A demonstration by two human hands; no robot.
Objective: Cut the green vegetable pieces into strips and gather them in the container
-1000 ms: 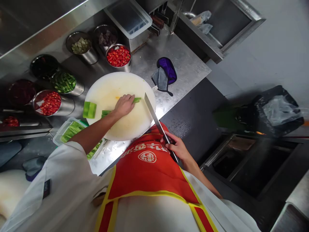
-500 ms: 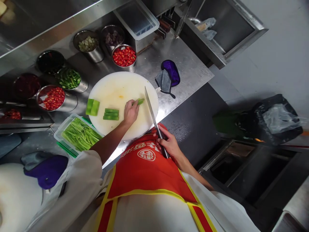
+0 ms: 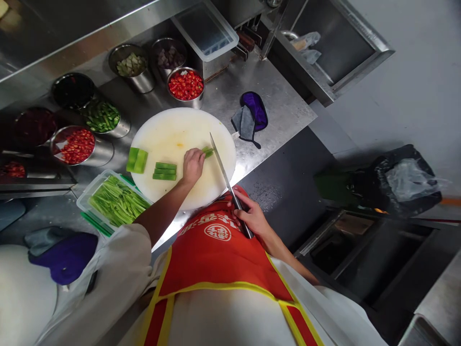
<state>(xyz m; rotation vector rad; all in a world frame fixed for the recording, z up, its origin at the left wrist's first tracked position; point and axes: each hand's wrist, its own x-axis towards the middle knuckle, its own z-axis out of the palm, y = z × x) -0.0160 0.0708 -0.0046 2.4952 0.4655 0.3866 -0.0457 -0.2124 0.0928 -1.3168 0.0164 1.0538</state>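
Note:
My left hand (image 3: pixel 193 165) is closed on a green vegetable piece (image 3: pixel 208 152) and rests on the round white cutting board (image 3: pixel 180 125). In my closed right hand (image 3: pixel 250 214) is the black handle of a long kitchen knife (image 3: pixel 222 166). Its blade slants over the right part of the board, beside the end of the green piece. Left of my left hand lie several cut green sticks (image 3: pixel 164 171). Wider green slabs (image 3: pixel 137 160) sit at the board's left edge. My fingers partly hide the held piece.
Metal pots of chopped red chilli (image 3: pixel 185 85), green chilli (image 3: pixel 103 117) and other cut food line the back. A plastic box of green stalks (image 3: pixel 117 199) stands front left. A purple and grey cloth (image 3: pixel 251 117) lies right of the board, near the counter's edge (image 3: pixel 288 132).
The knife blade has shifted left, closer to the green piece's end. My left hand stays on the piece. The view has moved slightly.

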